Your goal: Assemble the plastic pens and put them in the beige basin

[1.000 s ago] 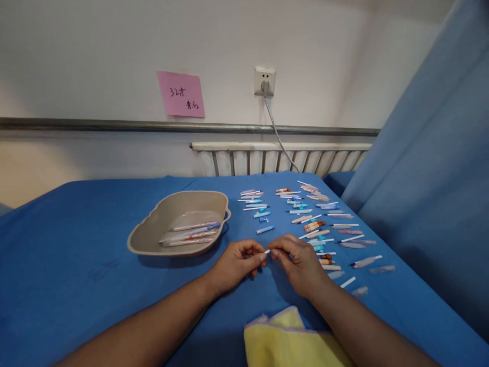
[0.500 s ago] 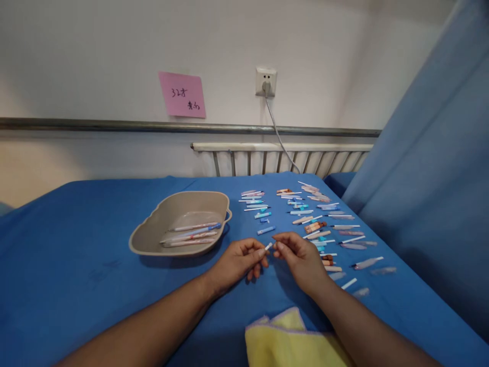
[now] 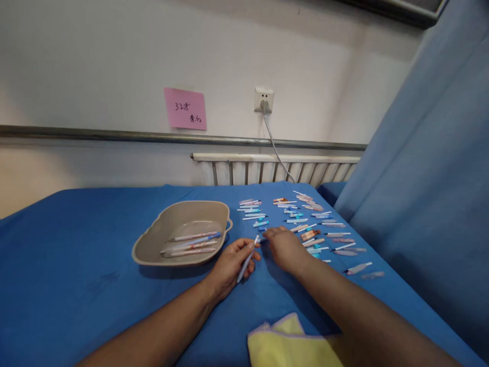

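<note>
My left hand (image 3: 234, 262) is closed around a pale pen barrel (image 3: 245, 266), held at a slant, with a white tip (image 3: 256, 239) sticking out at its upper end. My right hand (image 3: 286, 247) is lowered to the bed, its fingers bent together at the right end of a blue pen barrel (image 3: 262, 239); the fingertips are partly hidden. Just beyond lies a small blue pen piece (image 3: 262, 229). Rows of loose pen parts (image 3: 309, 235), white, blue, orange and pinkish, spread to the right, some behind my right hand and forearm.
A beige basin (image 3: 153, 257) with several pens (image 3: 193, 244) in it stands left of my hands on the blue sheet (image 3: 95, 306). A yellow cloth (image 3: 290, 349) lies at the near edge. Behind are a bed rail (image 3: 275, 158) and wall; a blue curtain (image 3: 420, 204) hangs at right.
My right hand has moved forward from beside the left hand to the blue barrel. The barrel in my left hand now shows at a slant. The camera view has tilted up slightly.
</note>
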Tool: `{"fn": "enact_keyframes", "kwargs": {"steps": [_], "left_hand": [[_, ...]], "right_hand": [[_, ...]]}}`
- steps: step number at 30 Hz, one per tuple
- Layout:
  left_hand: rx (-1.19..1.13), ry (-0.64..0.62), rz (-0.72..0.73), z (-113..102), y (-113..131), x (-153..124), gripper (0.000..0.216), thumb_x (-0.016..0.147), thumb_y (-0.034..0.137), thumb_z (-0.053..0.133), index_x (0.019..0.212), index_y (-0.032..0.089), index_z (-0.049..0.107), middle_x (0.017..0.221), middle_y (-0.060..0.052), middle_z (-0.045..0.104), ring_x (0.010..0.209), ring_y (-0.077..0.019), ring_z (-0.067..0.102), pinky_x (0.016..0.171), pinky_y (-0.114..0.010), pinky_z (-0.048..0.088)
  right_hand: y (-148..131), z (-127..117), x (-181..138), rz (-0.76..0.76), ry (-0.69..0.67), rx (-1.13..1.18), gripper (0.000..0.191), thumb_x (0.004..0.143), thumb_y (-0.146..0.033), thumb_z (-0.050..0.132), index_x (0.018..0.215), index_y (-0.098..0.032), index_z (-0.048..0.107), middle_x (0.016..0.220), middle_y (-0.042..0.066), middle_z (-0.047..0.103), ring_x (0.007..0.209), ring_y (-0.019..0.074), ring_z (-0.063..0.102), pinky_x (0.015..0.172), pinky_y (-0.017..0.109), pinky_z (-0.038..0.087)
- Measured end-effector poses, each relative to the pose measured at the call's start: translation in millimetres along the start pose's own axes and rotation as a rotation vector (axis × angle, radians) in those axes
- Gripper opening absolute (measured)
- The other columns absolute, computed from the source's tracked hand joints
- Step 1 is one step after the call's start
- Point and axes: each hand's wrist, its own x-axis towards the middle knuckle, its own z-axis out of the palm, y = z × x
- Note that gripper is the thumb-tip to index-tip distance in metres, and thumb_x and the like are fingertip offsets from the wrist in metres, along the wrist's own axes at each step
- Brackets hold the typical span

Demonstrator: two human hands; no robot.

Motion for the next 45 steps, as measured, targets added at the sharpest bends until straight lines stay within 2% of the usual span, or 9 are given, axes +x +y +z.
{"fn": "enact_keyframes", "kwargs": {"steps": [4,14,21,27,29,32,36,40,45], "left_hand": [[-0.003,-0.008,0.016,-1.1,-1.2,0.1,0.034,0.075,0.044,0.062,0.09,0.015,0.056,0.065,0.002,0.061,0.036,-0.0046,0.045,0.032,-0.015,0.028],[0.028,-0.045,0.051,-1.3,-0.9,-1.8,0.032,0.079,0.043,0.059,0.09,0.013,0.057,0.067,0.001,0.059,0.038,-0.0039,0.045,0.034,-0.015,0.031],[0.036,-0.043,0.033,0.1,-0.5,-3.7,0.038,0.074,0.049,0.061,0.089,0.014,0.057,0.066,0.001,0.06,0.039,-0.0049,0.046,0.035,-0.016,0.031],[0.04,-0.043,0.028,-0.4,0.1,-3.7,0.039,0.074,0.049,0.061,0.09,0.014,0.057,0.067,0.001,0.061,0.04,-0.0053,0.047,0.035,-0.016,0.03],[0.046,-0.048,0.03,0.4,1.0,-4.2,0.04,0.074,0.05,0.061,0.091,0.014,0.058,0.068,0.0,0.061,0.041,-0.0056,0.048,0.036,-0.016,0.031],[0.069,-0.057,0.034,3.1,2.8,-5.7,0.039,0.074,0.048,0.062,0.09,0.013,0.059,0.067,-0.001,0.062,0.041,-0.0051,0.048,0.037,-0.016,0.033],[0.118,-0.078,0.029,7.5,3.7,-8.0,0.035,0.073,0.046,0.065,0.084,0.013,0.059,0.066,-0.001,0.063,0.039,-0.0049,0.048,0.035,-0.016,0.034],[0.132,-0.123,0.012,11.7,2.0,-10.3,0.034,0.073,0.045,0.065,0.082,0.013,0.057,0.064,0.0,0.064,0.038,-0.0063,0.051,0.034,-0.016,0.036],[0.128,-0.129,-0.015,14.1,1.3,-10.4,0.033,0.074,0.044,0.064,0.082,0.013,0.058,0.065,-0.002,0.066,0.038,-0.0072,0.053,0.034,-0.016,0.035]], "right_hand": [[-7.7,6.6,11.9,0.0,-0.023,-0.041,0.024,0.084,-0.011,0.043,0.094,-0.016,0.065,0.097,0.01,0.066,0.098,0.0237,0.054,0.08,0.031,0.037],[-1.9,9.5,-2.8,0.181,0.071,-0.029,0.025,0.089,-0.01,0.036,0.102,-0.015,0.057,0.099,0.011,0.063,0.093,0.0211,0.056,0.078,0.029,0.035],[-4.9,19.0,-13.3,0.102,0.023,0.036,0.022,0.085,-0.011,0.042,0.096,-0.017,0.06,0.096,0.01,0.062,0.091,0.0233,0.056,0.078,0.031,0.036],[-0.4,19.8,-11.5,0.185,0.079,0.121,0.019,0.086,-0.01,0.04,0.094,-0.013,0.057,0.089,0.013,0.064,0.085,0.0239,0.059,0.073,0.033,0.039],[0.6,15.5,-14.5,0.245,0.162,0.326,0.016,0.089,-0.018,0.04,0.096,-0.016,0.054,0.081,0.008,0.064,0.072,0.0196,0.06,0.064,0.029,0.042],[1.3,7.7,-24.7,0.338,0.318,1.019,0.019,0.085,-0.037,0.05,0.086,-0.019,0.055,0.069,0.0,0.059,0.053,0.0131,0.052,0.051,0.024,0.041],[5.3,4.2,-38.7,0.439,0.311,1.729,0.03,0.066,-0.039,0.073,0.071,-0.017,0.053,0.051,-0.008,0.046,0.041,0.0057,0.038,0.044,0.019,0.035],[12.0,6.9,-41.1,0.491,0.205,2.066,0.03,0.062,-0.029,0.078,0.071,-0.018,0.052,0.052,-0.009,0.043,0.041,0.0034,0.035,0.044,0.017,0.036],[20.3,1.5,-38.4,0.508,0.215,2.158,0.023,0.065,-0.022,0.075,0.075,-0.017,0.055,0.056,-0.008,0.044,0.044,0.005,0.041,0.041,0.017,0.037]]}}
